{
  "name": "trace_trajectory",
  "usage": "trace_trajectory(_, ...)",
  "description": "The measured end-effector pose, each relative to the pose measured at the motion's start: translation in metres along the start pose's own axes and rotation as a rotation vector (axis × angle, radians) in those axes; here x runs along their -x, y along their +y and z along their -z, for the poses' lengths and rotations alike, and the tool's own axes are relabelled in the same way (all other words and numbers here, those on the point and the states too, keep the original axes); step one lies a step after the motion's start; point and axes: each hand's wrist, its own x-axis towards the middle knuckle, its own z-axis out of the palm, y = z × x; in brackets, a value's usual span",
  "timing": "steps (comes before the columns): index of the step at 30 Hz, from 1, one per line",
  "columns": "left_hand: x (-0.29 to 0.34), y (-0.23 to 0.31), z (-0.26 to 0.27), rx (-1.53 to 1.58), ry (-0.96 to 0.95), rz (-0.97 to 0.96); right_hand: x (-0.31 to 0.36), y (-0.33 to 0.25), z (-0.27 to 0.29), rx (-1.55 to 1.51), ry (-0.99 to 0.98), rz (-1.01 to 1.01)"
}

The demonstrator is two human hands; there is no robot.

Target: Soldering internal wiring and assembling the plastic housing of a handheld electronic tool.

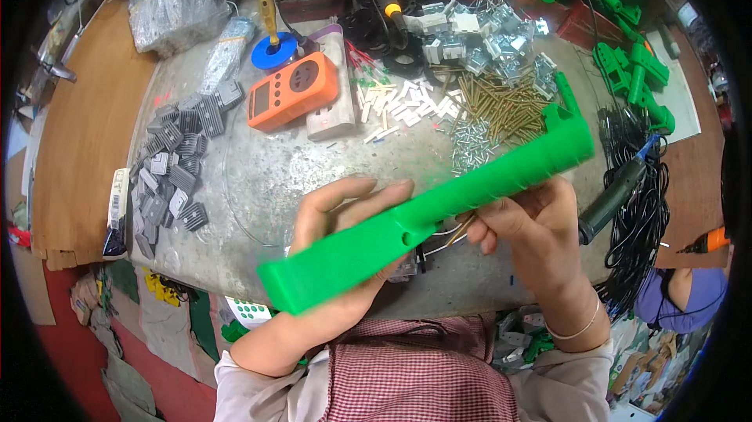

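A long green plastic tool housing point(439, 199) with a ribbed handle end lies slantwise in front of me above the bench. My left hand point(345, 211) holds it from behind at its wide lower-left end, fingers curled along the far side. Just under the ribbed end is my right hand point(540, 222), its fingers pinched on a thin brass-coloured screw point(460, 230). The housing partly hides both hands, so I cannot tell whether the right one also supports it. A thin white wire point(462, 236) shows behind the housing.
Piles of brass-coloured screws point(505, 101), small silver screws point(474, 146), white plastic pieces point(411, 102) and metal brackets point(493, 38) lie beyond. An orange meter point(294, 91) sits on a power strip. Grey ribbed blocks point(176, 152) are left; a dark-handled screwdriver point(615, 199) and black cables point(646, 226) right.
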Motion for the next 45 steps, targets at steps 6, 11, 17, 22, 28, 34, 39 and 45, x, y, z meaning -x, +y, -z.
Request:
trace_trajectory(6, 0.007, -0.009, 0.014, 0.127, -0.140, 0.298, 0.000, 0.001, -0.004, 0.581, -0.049, 0.376)
trace_trajectory(11, 0.007, -0.022, 0.017, 0.343, -0.057, 0.259, 0.010, -0.006, -0.013, 0.617, 0.077, 0.688)
trace_trajectory(17, 0.010, -0.015, 0.011, 0.134, -0.078, 0.156, 0.007, -0.007, -0.035, 0.583, -0.082, 0.740)
trace_trajectory(22, 0.004, -0.004, 0.016, -0.180, -0.154, -0.140, 0.010, -0.012, -0.033, 0.815, -0.121, 0.687)
trace_trajectory(28, -0.023, 0.011, 0.041, -0.074, -0.389, -0.073, 0.008, -0.021, -0.017, 1.399, 0.149, 1.255)
trace_trajectory(34, -0.031, 0.013, 0.027, 0.154, -0.541, 0.210, 0.024, -0.025, 0.004, 1.783, -0.052, 0.828)
trace_trajectory(39, -0.005, -0.020, 0.012, -0.701, -0.612, -0.150, 0.021, 0.013, 0.031, 1.703, -0.191, 0.377)
trace_trajectory(45, 0.003, -0.030, 0.008, -0.769, -0.598, -0.172, 0.009, 0.035, 0.036, 1.565, -0.213, 0.543)
